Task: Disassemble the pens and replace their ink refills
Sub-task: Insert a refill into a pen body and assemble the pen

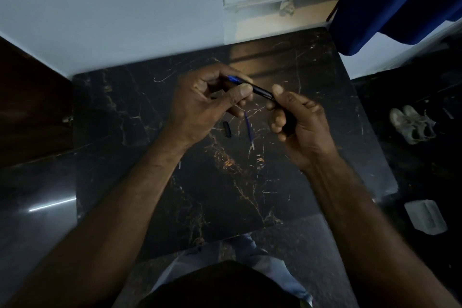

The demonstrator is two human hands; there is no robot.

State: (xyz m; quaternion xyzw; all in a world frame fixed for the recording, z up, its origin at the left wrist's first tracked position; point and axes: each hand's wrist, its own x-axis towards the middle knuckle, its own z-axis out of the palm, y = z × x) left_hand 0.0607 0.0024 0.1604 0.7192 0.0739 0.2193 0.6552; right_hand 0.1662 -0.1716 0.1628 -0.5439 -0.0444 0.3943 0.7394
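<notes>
Near the centre of the frame, both hands hold 1 dark pen (260,89) above the black marble table (130,112). The left hand (200,105) has its thumb and fingers clamped on the end with the blue part, while the right hand (297,122) closes thumb and fingers around the other end. Gripping opposite ends like this suits twisting or pulling the barrel apart, or pushing it back together (dim light and blur hide which).

Just below the hands, 2 loose parts lie on the marble: a thin blue refill (249,130) and, left of it, a short black piece (227,129), possibly a cap. Probably they were set down close by so nothing rolls out of reach.

Shoes (412,124) rest on the floor at the right edge.
</notes>
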